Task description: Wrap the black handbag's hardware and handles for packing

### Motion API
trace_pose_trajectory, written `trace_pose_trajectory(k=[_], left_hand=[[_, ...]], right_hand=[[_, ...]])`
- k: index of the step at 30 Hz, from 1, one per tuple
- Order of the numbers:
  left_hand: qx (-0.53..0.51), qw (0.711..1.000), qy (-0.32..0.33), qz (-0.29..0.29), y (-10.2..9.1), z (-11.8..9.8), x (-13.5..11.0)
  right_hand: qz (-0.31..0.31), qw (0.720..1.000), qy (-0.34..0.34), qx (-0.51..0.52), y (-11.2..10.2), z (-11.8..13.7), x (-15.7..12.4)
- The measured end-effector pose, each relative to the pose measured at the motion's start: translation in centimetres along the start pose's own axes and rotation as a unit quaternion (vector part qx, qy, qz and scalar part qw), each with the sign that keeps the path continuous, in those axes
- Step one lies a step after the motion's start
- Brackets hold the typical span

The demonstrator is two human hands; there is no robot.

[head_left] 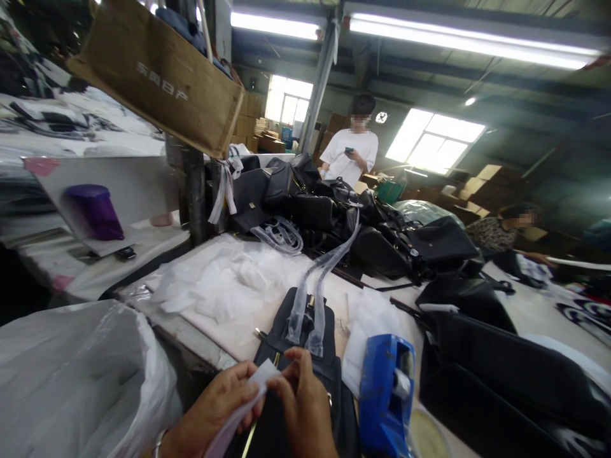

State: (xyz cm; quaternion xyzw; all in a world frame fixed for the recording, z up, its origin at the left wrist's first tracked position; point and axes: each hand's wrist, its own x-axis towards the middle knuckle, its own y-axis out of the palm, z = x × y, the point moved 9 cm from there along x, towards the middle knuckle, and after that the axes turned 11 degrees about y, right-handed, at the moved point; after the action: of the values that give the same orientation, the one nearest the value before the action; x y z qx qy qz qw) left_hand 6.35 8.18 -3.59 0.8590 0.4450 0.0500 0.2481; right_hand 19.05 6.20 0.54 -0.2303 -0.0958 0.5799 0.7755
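Over a black bag [334, 388] with gold zippers, both my hands are close together. My left hand [226, 394] has its fingers closed on a strip of thin white wrapping sheet [238, 413]. At the sheet's upper end, my right hand [303, 394] pinches its edge between thumb and fingers. The bag lies on the table under my hands, partly hidden by them. Its straps [317, 267] are wrapped in clear plastic and stretch away toward the bag pile. To the right of the bag stands a blue tape dispenser [382, 388].
Loose white sheets [229, 273] lie on the table at left. Black bags [310, 210] are heaped behind, with more black bags [506, 375] at right. A large white sack [86, 375] stands at lower left. A person [351, 149] holds a phone beyond the pile; another person [499, 229] is at right.
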Motion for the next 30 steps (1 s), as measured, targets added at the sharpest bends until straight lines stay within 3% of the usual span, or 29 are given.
trace_pose_trajectory(k=[4, 10, 13, 16, 20, 22, 25, 27, 30], left_hand=[[-0.125, 0.991, -0.038, 0.03, 0.4, 0.2, 0.1], [-0.21, 0.975, -0.064, 0.02, -0.2, 1.2, 0.5], [-0.146, 0.988, -0.047, 0.019, 0.0, 1.1, 0.6], [-0.002, 1.0, 0.001, 0.014, 0.1, 0.8, 0.7], [0.217, 0.971, 0.097, -0.034, -0.6, -0.3, 0.4], [0.259, 0.958, 0.113, -0.057, -1.0, -0.5, 0.1], [0.185, 0.979, 0.068, -0.054, -1.4, 0.1, 0.1], [0.067, 0.997, 0.016, -0.033, -1.1, 0.7, 0.0], [-0.11, 0.993, -0.038, 0.003, -0.2, 1.0, -0.2]], right_hand=[[0.048, 0.989, 0.017, 0.139, 2.2, -1.4, 0.7], [0.14, 0.978, -0.026, 0.154, 3.3, -0.4, 0.6], [0.17, 0.969, -0.016, 0.179, 2.7, -0.1, 0.4], [0.141, 0.982, -0.011, 0.129, 2.4, 0.1, 0.4], [0.07, 0.997, -0.008, 0.019, 2.9, 0.2, 0.6], [0.055, 0.998, -0.001, 0.028, 3.3, 0.1, 0.7], [0.111, 0.984, 0.005, 0.139, 4.4, -0.3, 0.7], [0.169, 0.96, 0.01, 0.221, 5.1, -0.5, 0.6], [0.216, 0.933, 0.015, 0.288, 5.3, -0.7, 0.9]])
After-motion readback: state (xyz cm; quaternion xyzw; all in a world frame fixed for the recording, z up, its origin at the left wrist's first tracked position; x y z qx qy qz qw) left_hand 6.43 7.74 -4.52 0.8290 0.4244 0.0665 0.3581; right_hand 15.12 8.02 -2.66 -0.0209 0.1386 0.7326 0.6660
